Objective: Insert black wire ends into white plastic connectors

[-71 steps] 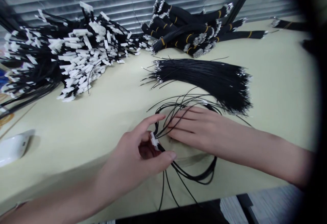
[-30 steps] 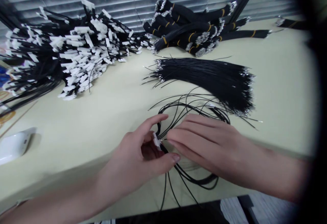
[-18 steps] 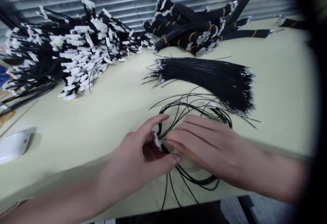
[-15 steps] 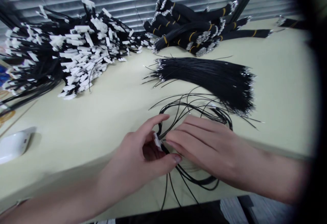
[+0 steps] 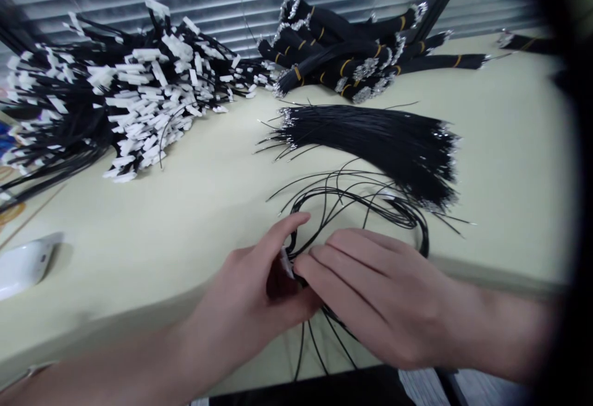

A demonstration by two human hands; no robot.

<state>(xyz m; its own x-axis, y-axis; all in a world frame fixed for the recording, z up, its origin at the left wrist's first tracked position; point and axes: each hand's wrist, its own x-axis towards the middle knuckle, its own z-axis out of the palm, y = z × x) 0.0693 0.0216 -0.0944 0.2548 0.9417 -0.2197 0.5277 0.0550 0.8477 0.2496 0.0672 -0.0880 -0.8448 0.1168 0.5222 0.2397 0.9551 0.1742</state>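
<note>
A white plastic connector (image 5: 286, 264) with black wires running from it sits in my left hand (image 5: 252, 291), whose thumb and fingers curve around it. My right hand (image 5: 370, 288) is closed, its fingertips pressed together right against the connector. A wire may be pinched there, but the fingers cover it. From the connector, a loop of thin black wires (image 5: 352, 193) curves away over the table behind my hands. Several loose wire ends (image 5: 319, 347) hang below them toward the table's front edge.
Behind the loop lies a flat bundle of black wires (image 5: 370, 137) with metal-tipped ends. Banded wire bundles (image 5: 333, 47) are stacked at the back. To the left, a big pile of wires with white connectors (image 5: 148, 97) spreads out. A white rounded case (image 5: 25, 267) lies at far left.
My right hand has shifted slightly left and down, closing onto the connector and covering more of it. The left hand has stayed nearly in place.
</note>
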